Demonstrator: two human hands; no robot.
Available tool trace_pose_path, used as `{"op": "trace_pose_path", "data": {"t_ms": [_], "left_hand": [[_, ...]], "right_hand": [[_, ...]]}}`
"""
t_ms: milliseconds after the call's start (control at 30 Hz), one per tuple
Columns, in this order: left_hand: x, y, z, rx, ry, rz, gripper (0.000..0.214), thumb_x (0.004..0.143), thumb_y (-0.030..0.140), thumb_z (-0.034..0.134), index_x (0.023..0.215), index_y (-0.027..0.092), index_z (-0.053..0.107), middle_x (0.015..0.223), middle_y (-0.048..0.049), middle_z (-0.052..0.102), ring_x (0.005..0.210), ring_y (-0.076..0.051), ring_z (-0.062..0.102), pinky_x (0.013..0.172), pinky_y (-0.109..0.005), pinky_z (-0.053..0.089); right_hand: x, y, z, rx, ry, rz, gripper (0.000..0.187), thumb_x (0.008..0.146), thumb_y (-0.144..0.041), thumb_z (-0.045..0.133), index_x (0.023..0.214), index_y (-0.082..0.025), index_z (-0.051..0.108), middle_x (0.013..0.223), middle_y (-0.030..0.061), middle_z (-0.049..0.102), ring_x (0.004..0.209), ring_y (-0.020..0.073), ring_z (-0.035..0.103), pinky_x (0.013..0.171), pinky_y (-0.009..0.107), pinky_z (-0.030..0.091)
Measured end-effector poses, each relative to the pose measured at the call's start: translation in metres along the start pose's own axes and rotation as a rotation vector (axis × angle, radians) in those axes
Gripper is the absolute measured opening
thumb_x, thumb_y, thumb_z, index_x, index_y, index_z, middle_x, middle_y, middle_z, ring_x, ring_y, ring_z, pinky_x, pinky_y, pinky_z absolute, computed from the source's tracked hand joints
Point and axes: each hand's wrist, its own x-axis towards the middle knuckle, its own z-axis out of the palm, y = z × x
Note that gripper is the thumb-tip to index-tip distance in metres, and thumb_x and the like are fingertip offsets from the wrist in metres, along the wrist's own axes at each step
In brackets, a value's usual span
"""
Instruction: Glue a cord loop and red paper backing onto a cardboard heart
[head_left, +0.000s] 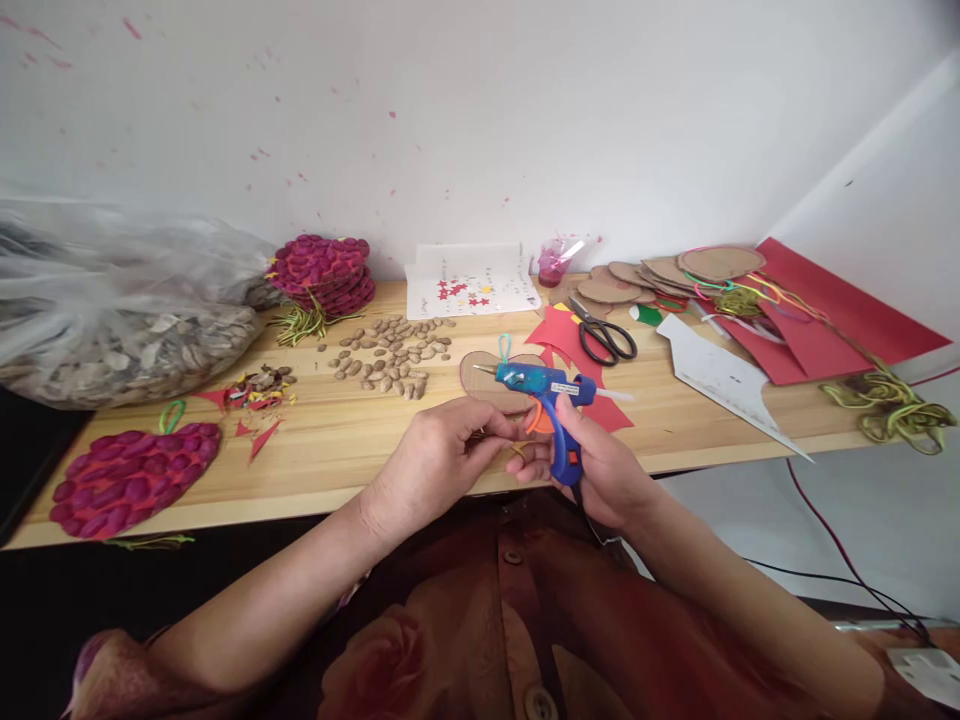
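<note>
My right hand (611, 470) is wrapped round the handle of a blue glue gun (536, 380), its metal nozzle pointing left and a clear glue stick poking out behind. Beside it, my left hand (442, 450) is closed in a pinch on a thin olive yarn strand (519, 453), which runs towards my right fingertips. Just beyond the hands lies a cardboard cutout (477, 376), partly hidden by the gun, with a turquoise loop (504, 346) at its top. Red paper scraps (564, 336) and black-handled scissors (609, 342) are behind the gun.
Left of centre lie loose seeds (390, 352). Magenta seed-covered pieces are stacked (326, 270) behind, and one (135, 478) overlaps the front edge. A plastic bag (120, 310) fills the left. Cardboard ovals (664, 270), red sheets (817, 320) and yarn (892, 410) are at right.
</note>
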Motion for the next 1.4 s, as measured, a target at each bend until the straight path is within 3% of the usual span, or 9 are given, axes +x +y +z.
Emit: {"op": "trace_pose_path", "data": {"t_ms": [100,233,367,500,600,767,967,1167,1400], "left_hand": [[-0.001,-0.006,0.0,0.023,-0.001,0.031,0.008,0.088,0.017,0.066,0.09,0.019,0.073,0.085,-0.0002,0.074,0.073,-0.012,0.067,0.07,-0.022,0.05],[0.003,-0.018,0.005,0.116,0.0,0.024,0.01,0.089,0.018,0.063,0.089,0.019,0.073,0.084,-0.0016,0.074,0.073,-0.013,0.066,0.069,-0.023,0.05],[0.016,-0.031,0.004,0.218,0.118,-0.028,0.009,0.088,0.018,0.061,0.085,0.018,0.07,0.078,-0.0004,0.071,0.068,-0.012,0.064,0.064,-0.023,0.048],[0.033,-0.041,-0.004,0.408,0.278,-0.036,0.01,0.09,0.017,0.057,0.095,0.019,0.066,0.081,0.0,0.07,0.07,-0.013,0.064,0.067,-0.024,0.047],[0.04,-0.048,-0.002,0.468,0.226,-0.036,0.015,0.092,0.016,0.052,0.097,0.02,0.065,0.088,-0.0019,0.069,0.076,-0.015,0.064,0.071,-0.027,0.048],[0.042,-0.058,0.011,0.321,0.032,0.001,0.015,0.093,0.015,0.055,0.093,0.02,0.07,0.094,-0.0043,0.067,0.086,-0.017,0.065,0.078,-0.03,0.052],[0.04,-0.064,0.01,0.287,-0.054,0.105,0.011,0.093,0.023,0.062,0.1,0.02,0.071,0.102,-0.0059,0.065,0.091,-0.017,0.066,0.083,-0.03,0.055],[0.039,-0.065,0.008,0.26,-0.061,0.132,0.015,0.094,0.023,0.062,0.106,0.019,0.07,0.107,-0.0063,0.065,0.094,-0.016,0.066,0.087,-0.029,0.055],[0.038,-0.064,0.008,0.249,-0.057,0.132,0.015,0.093,0.02,0.062,0.106,0.019,0.07,0.107,-0.0059,0.065,0.095,-0.016,0.066,0.087,-0.029,0.054]], "right_hand": [[0.003,-0.008,-0.005,-0.026,0.04,-0.003,0.042,0.098,-0.053,0.049,0.09,-0.017,0.069,0.088,0.0095,0.077,0.073,0.0171,0.075,0.059,0.022,0.059],[0.016,-0.019,-0.008,0.03,0.137,0.01,0.038,0.099,-0.049,0.049,0.086,-0.018,0.067,0.082,0.0081,0.077,0.077,0.0189,0.076,0.072,0.028,0.063],[0.028,-0.031,-0.01,0.091,0.197,-0.027,0.037,0.101,-0.048,0.044,0.087,-0.02,0.065,0.08,0.0063,0.076,0.086,0.0201,0.076,0.081,0.031,0.062],[0.028,-0.043,-0.02,-0.117,0.217,-0.06,0.041,0.095,-0.056,0.05,0.085,-0.019,0.064,0.079,0.0068,0.074,0.067,0.0182,0.074,0.057,0.025,0.06],[0.018,-0.046,-0.033,-0.392,0.248,-0.101,0.041,0.087,-0.059,0.063,0.081,-0.019,0.06,0.071,0.0031,0.071,0.041,0.0111,0.059,0.035,0.021,0.045],[-0.001,-0.043,-0.05,-0.82,0.219,0.046,0.05,0.084,-0.067,0.06,0.071,-0.019,0.058,0.05,-0.0005,0.059,0.039,0.0115,0.054,0.036,0.021,0.041],[-0.011,-0.041,-0.047,-0.994,0.253,0.053,0.05,0.087,-0.067,0.054,0.068,-0.021,0.058,0.046,-0.0008,0.056,0.038,0.012,0.049,0.037,0.024,0.038],[-0.016,-0.042,-0.045,-1.182,0.291,-0.045,0.042,0.09,-0.059,0.057,0.068,-0.023,0.057,0.045,-0.0001,0.058,0.04,0.0149,0.051,0.043,0.027,0.037],[-0.014,-0.042,-0.039,-1.406,0.277,-0.124,0.049,0.094,-0.061,0.047,0.062,-0.024,0.053,0.05,0.0014,0.059,0.05,0.0178,0.053,0.05,0.03,0.036]]}}
